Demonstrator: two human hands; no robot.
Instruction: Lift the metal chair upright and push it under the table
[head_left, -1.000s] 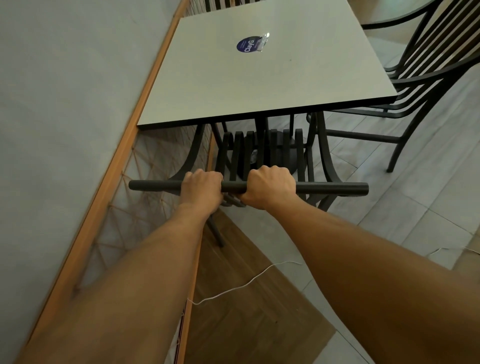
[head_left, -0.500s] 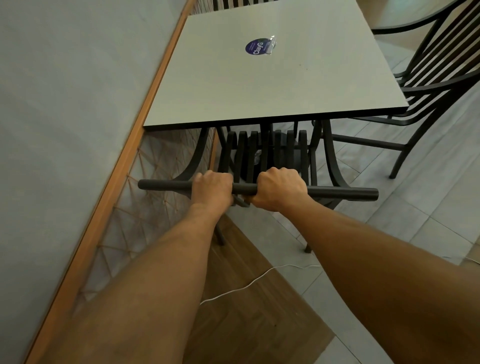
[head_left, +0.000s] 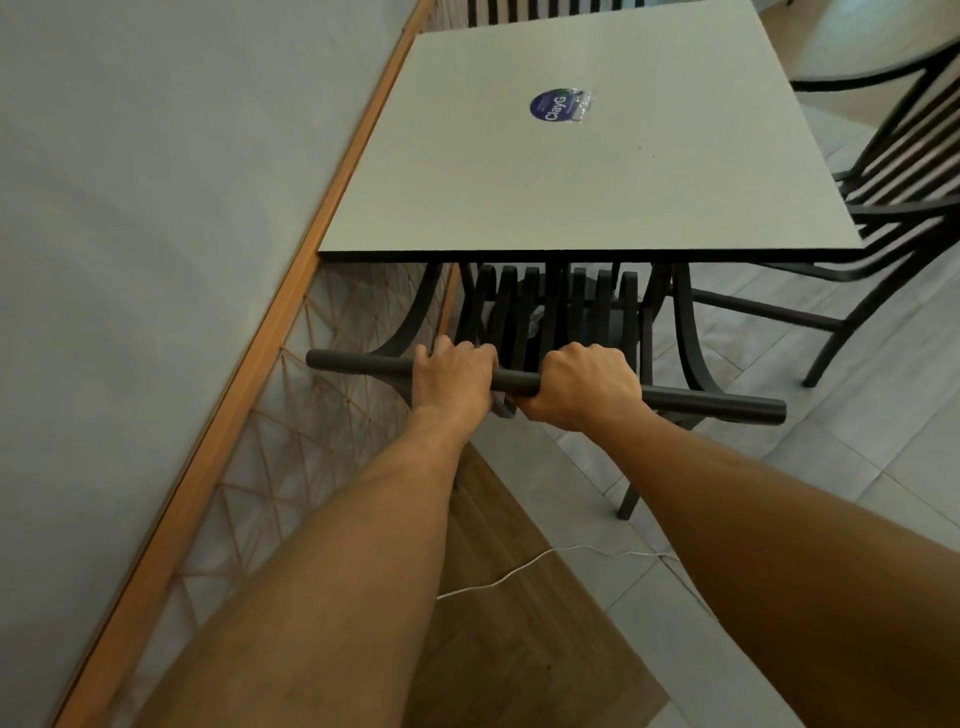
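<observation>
Late in the task, by the look of it: pushing stage, with the lift already done. Square pale surface (head_left: 545, 182) filling the upper middle, set against the wall on the left, a round blue sticker (head_left: 548, 106) near its far side. Metal chair (head_left: 550, 317) upright directly in front, its slatted seat already tucked beneath the near edge of the surface, back slats and curved side frames just clear of that edge. Top rail (head_left: 727, 408) of the chair back running roughly level from left to right, slightly lower at the right end. A second dark chair (head_left: 893, 208) standing beside the surface on the right, apart from this one. Both forearms stretched forward and down, nearly straight. Left hand (head_left: 453, 375) and right hand (head_left: 582, 384) side by side near the rail's middle, knuckles up, fingers (head_left: 576, 356) wrapped tight around it. Next, probably a short, even shove forward, keeping the rail square so the side frames slip past the legs under the surface.
</observation>
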